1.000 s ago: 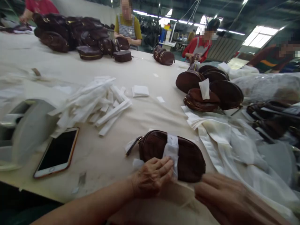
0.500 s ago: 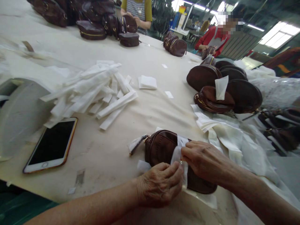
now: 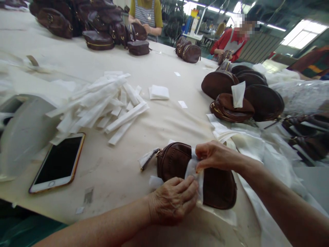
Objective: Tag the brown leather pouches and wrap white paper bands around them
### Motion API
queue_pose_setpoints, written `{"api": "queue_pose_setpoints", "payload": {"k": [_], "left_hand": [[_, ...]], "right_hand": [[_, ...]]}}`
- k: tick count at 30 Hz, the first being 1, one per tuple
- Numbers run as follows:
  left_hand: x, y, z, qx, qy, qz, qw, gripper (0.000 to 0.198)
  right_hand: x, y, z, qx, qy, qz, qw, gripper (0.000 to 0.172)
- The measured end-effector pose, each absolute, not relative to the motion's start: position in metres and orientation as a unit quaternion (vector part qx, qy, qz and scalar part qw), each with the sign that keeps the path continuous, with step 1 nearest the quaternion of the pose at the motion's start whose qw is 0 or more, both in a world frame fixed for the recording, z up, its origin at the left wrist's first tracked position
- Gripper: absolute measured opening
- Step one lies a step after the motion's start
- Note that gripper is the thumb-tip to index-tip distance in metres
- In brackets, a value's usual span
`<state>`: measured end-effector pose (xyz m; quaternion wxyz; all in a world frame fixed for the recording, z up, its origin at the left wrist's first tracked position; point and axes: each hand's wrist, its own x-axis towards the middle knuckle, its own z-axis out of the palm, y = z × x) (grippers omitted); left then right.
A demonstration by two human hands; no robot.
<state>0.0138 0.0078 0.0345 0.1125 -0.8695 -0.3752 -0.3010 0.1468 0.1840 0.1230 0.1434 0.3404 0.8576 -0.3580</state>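
A dark brown leather pouch (image 3: 219, 188) lies on the table before me, a white paper strip (image 3: 191, 168) across its middle. My left hand (image 3: 176, 199) rests at the pouch's near side, fingers together and pressing on the strip. From the right, my right hand (image 3: 216, 156) pinches the strip near its upper part, thumb and forefinger together. A zip pull wrapped in white (image 3: 148, 159) sticks out at the pouch's left end. Paper edges show beneath the pouch.
White paper strips (image 3: 102, 103) are heaped at left, above a phone (image 3: 58, 163) and beside a tape roll (image 3: 25, 133). Brown pouches (image 3: 232, 107) stand at right near white sheets (image 3: 257, 147). More pouches (image 3: 100, 39) are piled at the back, where two people work.
My right hand has moved slightly up and left along the strip, uncovering more of the pouch's right half. My left hand stays on the strip, its fingers flatter. The view has shifted slightly.
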Motion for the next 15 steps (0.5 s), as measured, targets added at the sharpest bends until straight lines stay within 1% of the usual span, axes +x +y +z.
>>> {"api": "queue_pose_setpoints", "payload": {"k": [3,4,6,8,9,11,13,14,15], "left_hand": [[0.014,0.009,0.034,-0.867,-0.377,-0.303,0.115,0.03],[0.014,0.009,0.034,-0.867,-0.378,-0.304,0.117,0.029],[0.014,0.009,0.034,-0.867,-0.378,-0.301,0.121,0.027],[0.014,0.008,0.033,-0.869,-0.378,-0.296,0.124,0.027],[0.014,0.008,0.032,-0.868,-0.379,-0.294,0.123,0.027],[0.014,0.007,0.03,-0.868,-0.382,-0.294,0.121,0.028],[0.014,0.007,0.029,-0.873,-0.381,-0.282,0.119,0.028],[0.014,0.007,0.029,-0.876,-0.379,-0.274,0.12,0.029],[0.014,0.007,0.029,-0.877,-0.377,-0.271,0.123,0.029]], "right_hand": [[0.151,0.198,0.112,0.343,0.79,-0.49,0.135,0.035],[0.153,0.201,0.109,0.339,0.779,-0.511,0.129,0.035],[0.158,0.204,0.107,0.339,0.782,-0.513,0.101,0.032],[0.166,0.199,0.109,0.358,0.796,-0.484,0.052,0.027],[0.17,0.192,0.111,0.375,0.806,-0.457,0.012,0.024],[0.178,0.17,0.114,0.389,0.839,-0.365,-0.104,0.017],[0.185,0.142,0.114,0.339,0.877,-0.262,-0.219,0.015],[0.187,0.128,0.112,0.294,0.895,-0.22,-0.253,0.017],[0.189,0.115,0.109,0.249,0.911,-0.19,-0.269,0.021]]}}
